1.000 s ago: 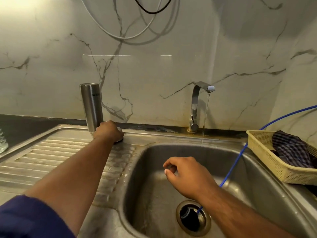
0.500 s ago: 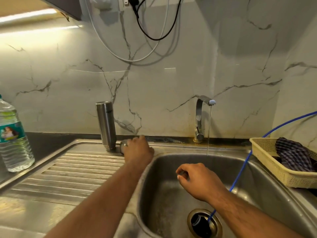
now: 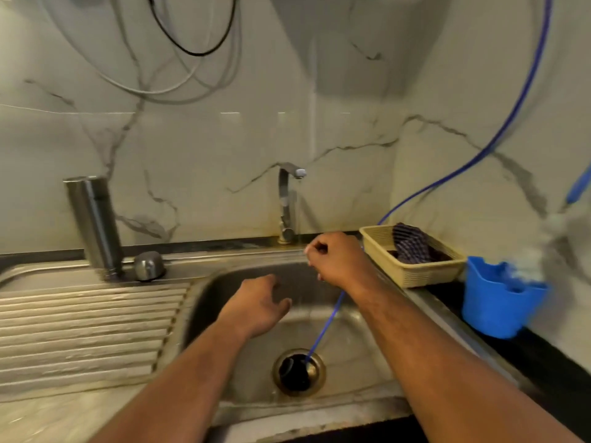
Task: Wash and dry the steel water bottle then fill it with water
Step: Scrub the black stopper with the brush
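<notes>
- The ribbed stainless-steel drainboard [image 3: 80, 330] lies far to the left of the tap; both hands are off it.
- The tall cylindrical brushed-steel water bottle [image 3: 92, 225] stands upright on the drainboard's back edge, well left of the tap and apart from both hands; its narrower end seems to point down, though blur makes that uncertain.
- The rounded steel cap [image 3: 148, 266] sits just right of the bottle's foot, between bottle and tap; I cannot tell whether the two touch.
- Handling, as I judge it: the bottle is rigid and will not dent under a firm squeeze; empty it should be light, full noticeably heavier; the smooth wall is likely slippery when wet, so a full wrap around mid-body is safer than a fingertip pinch near the end; tall and narrow, it tips easily if nudged.
- The left hand [image 3: 256, 302] hovers over the steel sink basin [image 3: 361, 353], below and left of the tap; its fingers are loosely spread and hold nothing.
- The bent chrome tap [image 3: 286, 203] rises at the back rim; whether water runs, I cannot tell.
- The right hand [image 3: 335, 260] sits just right of the tap's base; its fingers are curled inward, and nothing plainly shows between them.
- The beige plastic basket [image 3: 412, 273] holding a dark checked cloth [image 3: 412, 247] stands right of the tap; the cloth looks suited to drying.
</notes>
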`<state>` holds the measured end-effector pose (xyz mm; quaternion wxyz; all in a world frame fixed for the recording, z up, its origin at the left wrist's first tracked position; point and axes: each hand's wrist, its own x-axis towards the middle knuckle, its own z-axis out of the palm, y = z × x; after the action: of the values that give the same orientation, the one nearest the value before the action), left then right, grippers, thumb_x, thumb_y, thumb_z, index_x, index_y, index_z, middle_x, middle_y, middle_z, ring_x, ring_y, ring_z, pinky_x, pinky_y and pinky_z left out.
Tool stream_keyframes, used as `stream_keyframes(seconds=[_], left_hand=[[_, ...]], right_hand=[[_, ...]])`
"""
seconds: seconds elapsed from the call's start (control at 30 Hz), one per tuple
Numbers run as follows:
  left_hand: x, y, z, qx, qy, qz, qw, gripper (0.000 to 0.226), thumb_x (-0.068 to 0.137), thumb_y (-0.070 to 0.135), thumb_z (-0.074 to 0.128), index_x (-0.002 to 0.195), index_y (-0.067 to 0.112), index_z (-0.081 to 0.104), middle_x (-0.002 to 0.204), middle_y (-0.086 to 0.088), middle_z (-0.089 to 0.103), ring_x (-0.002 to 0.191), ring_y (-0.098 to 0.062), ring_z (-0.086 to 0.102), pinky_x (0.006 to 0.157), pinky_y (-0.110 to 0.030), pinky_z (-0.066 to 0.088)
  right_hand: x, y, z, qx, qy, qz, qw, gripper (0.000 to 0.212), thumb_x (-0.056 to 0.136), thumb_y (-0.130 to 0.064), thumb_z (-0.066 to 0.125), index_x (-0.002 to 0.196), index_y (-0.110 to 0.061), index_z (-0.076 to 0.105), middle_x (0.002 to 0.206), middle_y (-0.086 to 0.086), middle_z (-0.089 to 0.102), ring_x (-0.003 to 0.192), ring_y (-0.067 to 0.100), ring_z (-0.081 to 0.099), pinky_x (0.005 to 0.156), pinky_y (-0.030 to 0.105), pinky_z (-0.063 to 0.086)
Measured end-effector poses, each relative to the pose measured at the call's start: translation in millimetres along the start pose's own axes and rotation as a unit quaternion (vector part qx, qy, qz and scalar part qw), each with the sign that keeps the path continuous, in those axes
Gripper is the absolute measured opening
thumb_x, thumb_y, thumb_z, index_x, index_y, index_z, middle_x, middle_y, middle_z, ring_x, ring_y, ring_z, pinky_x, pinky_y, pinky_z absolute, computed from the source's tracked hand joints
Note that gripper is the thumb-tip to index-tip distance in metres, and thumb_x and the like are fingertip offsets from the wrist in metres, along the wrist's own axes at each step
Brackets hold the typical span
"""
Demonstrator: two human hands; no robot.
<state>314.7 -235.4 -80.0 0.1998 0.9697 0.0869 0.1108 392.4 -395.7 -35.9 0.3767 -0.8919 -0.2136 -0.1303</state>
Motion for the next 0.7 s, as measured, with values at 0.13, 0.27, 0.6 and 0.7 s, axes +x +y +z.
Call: stream_keyframes(seconds=[0.13, 0.27, 0.6, 0.7], left_hand=[[8.8, -10.9, 9.2, -0.011, -0.057, 0.025, 0.998, 0.042, 0.091, 0.041, 0.070, 0.129, 0.024, 0.063, 0.115, 0.006, 0.067, 0.102, -0.010, 0.061, 0.092, -0.027, 0.051], [14.8, -17.0, 19.8, -0.004, -0.075, 0.053, 0.996, 0.039, 0.092, 0.038, 0.071, 0.128, 0.028, 0.062, 0.115, 0.009, 0.066, 0.102, -0.007, 0.061, 0.092, -0.022, 0.048], [9.7, 2.1, 32.3, 0.025, -0.142, 0.101, 0.984, 0.042, 0.091, 0.044, 0.071, 0.130, 0.033, 0.060, 0.117, 0.016, 0.064, 0.106, -0.001, 0.061, 0.093, -0.016, 0.049], [3.4, 11.3, 36.6, 0.030, -0.148, 0.084, 0.985, 0.042, 0.091, 0.040, 0.071, 0.131, 0.029, 0.060, 0.120, 0.013, 0.064, 0.108, -0.003, 0.061, 0.096, -0.022, 0.051]], right_hand=[[-8.1, -7.2, -1.9, -0.022, -0.075, -0.004, 0.997, 0.020, 0.092, -0.031, 0.060, 0.084, -0.019, 0.075, 0.075, 0.001, 0.076, 0.059, 0.018, 0.072, 0.071, 0.045, 0.063], [-23.2, -13.1, -12.8, -0.072, -0.117, -0.026, 0.990, 0.020, 0.093, -0.031, 0.063, 0.090, -0.016, 0.077, 0.081, 0.004, 0.076, 0.072, 0.022, 0.072, 0.076, 0.047, 0.062], [-50.2, -27.0, -189.5, -0.374, -0.153, -0.096, 0.910, 0.022, 0.093, -0.036, 0.066, 0.115, -0.035, 0.070, 0.111, -0.009, 0.065, 0.103, 0.014, 0.060, 0.080, 0.035, 0.052], [-52.6, -15.6, -229.1, -0.504, -0.238, -0.071, 0.827, 0.038, 0.089, -0.031, 0.072, 0.127, -0.035, 0.064, 0.120, -0.008, 0.064, 0.105, 0.014, 0.057, 0.082, 0.034, 0.051]])
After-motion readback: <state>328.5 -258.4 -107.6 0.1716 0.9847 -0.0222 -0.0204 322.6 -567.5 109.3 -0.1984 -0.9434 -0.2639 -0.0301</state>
